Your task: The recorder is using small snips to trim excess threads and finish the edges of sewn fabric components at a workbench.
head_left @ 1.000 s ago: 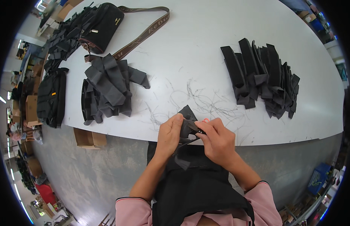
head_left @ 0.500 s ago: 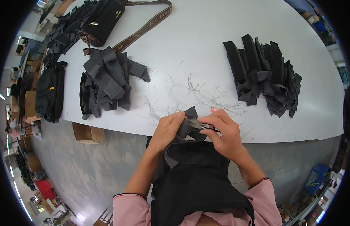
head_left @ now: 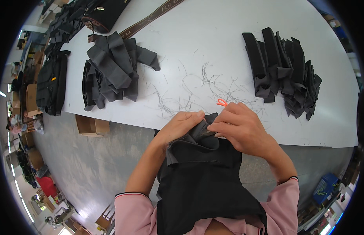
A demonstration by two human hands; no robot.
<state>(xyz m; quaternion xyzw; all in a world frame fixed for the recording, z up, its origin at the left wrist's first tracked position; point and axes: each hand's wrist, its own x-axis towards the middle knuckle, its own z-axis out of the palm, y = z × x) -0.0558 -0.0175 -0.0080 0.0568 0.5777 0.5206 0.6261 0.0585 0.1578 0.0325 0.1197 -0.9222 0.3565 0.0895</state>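
Keeping the grey cloth (head_left: 186,145) taut, with fingertips tucked clear of the orange-looped tool (head_left: 221,102), seemed to me, watching remotely, the way to work it neatly. It sat bunched just above the black apron (head_left: 205,180), at the near edge of the white table (head_left: 213,39). The left hand (head_left: 181,124) pinched it between thumb and fingers, forearm slanting inward. The right hand (head_left: 242,127), turned inward, closed around the mostly hidden tool. Beyond lay loose threads (head_left: 206,76), then a left pile (head_left: 113,68) and a right pile (head_left: 282,72) of dark strips.
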